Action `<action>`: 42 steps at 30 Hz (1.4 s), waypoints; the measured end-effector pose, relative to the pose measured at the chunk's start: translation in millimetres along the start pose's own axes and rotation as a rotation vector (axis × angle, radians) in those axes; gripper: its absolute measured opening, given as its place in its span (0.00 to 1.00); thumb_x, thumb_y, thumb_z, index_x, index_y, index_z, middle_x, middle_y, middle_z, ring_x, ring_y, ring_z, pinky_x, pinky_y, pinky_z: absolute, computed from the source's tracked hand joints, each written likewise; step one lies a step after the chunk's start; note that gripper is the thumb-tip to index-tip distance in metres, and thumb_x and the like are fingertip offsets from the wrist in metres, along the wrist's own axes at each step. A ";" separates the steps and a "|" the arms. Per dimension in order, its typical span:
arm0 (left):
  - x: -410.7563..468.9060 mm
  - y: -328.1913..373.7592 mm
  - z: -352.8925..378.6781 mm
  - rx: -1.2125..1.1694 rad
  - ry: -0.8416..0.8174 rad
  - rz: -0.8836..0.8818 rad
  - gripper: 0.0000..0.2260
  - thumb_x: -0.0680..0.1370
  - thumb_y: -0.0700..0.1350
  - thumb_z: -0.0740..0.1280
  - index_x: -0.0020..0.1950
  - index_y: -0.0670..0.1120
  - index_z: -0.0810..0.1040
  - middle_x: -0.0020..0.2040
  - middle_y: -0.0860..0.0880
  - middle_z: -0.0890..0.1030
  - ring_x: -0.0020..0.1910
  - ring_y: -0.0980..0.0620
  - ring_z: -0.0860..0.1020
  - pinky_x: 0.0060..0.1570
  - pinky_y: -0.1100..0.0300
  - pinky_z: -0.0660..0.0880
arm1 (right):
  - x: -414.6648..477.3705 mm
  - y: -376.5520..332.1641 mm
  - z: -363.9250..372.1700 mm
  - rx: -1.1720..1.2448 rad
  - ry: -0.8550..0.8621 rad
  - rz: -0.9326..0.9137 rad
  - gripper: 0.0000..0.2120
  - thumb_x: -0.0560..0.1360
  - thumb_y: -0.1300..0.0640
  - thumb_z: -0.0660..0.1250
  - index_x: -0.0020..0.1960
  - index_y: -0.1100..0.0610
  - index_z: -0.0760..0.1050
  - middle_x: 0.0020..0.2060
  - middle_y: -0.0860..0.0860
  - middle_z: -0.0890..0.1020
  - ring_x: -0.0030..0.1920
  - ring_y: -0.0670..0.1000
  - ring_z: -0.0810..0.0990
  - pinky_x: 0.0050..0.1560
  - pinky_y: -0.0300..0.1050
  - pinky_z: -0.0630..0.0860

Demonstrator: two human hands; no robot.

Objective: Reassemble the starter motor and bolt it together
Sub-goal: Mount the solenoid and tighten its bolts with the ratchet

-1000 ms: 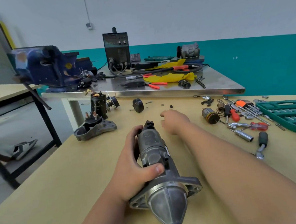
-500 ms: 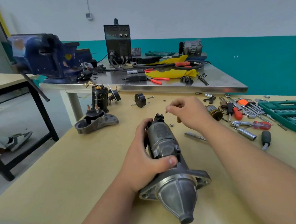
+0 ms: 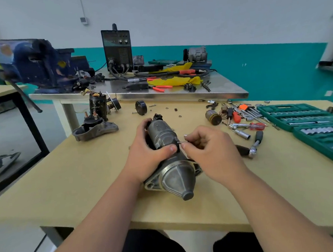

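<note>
The starter motor (image 3: 176, 176) lies on its side on the tan surface (image 3: 87, 179), nose cone toward the person. The left hand (image 3: 144, 158) grips the motor's cylindrical body, fingers (image 3: 143, 125) curled over its far side and the thumb pressed on top. Just right of the motor, the right hand (image 3: 212, 154) pinches a small metal fastener (image 3: 182, 142) between thumb and forefinger, touching a lug on the motor's side. Further right of the motor lie a ratchet (image 3: 254, 146) and an open green socket case (image 3: 308, 125); beyond the motor to its left sits a spare housing (image 3: 95, 130).
</note>
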State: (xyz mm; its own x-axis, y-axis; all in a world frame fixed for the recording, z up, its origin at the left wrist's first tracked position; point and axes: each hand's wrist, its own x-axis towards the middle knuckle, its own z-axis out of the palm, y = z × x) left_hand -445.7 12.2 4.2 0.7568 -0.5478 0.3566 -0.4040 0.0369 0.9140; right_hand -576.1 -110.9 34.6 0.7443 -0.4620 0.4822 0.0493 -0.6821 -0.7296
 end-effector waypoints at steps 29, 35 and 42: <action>2.1 0.4 17.7 -0.021 0.028 0.029 0.47 0.55 0.62 0.77 0.72 0.55 0.63 0.61 0.52 0.77 0.54 0.57 0.80 0.55 0.57 0.78 | -3.3 11.8 -7.7 -0.095 0.175 -0.302 0.04 0.71 0.59 0.73 0.46 0.58 0.84 0.37 0.46 0.83 0.40 0.43 0.79 0.41 0.32 0.75; 2.2 -0.8 16.1 -0.051 0.014 0.014 0.48 0.55 0.59 0.78 0.72 0.55 0.63 0.62 0.49 0.78 0.57 0.52 0.80 0.60 0.47 0.77 | -9.4 12.2 -4.3 -0.184 0.084 -0.203 0.09 0.74 0.61 0.71 0.53 0.55 0.83 0.44 0.46 0.83 0.44 0.45 0.80 0.48 0.40 0.78; -0.9 -1.8 20.3 -0.042 0.045 0.017 0.47 0.53 0.61 0.79 0.69 0.60 0.63 0.59 0.56 0.78 0.54 0.60 0.80 0.54 0.59 0.77 | -11.2 5.2 -2.9 -0.386 0.203 -0.268 0.07 0.72 0.59 0.72 0.51 0.55 0.81 0.43 0.48 0.82 0.40 0.50 0.80 0.38 0.49 0.79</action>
State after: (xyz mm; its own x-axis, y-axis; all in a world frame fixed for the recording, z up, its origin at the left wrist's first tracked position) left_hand -456.1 -4.4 -1.6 0.7726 -0.5090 0.3795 -0.3957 0.0813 0.9148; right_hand -586.1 -110.9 26.8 0.5932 -0.3166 0.7402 -0.0569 -0.9336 -0.3538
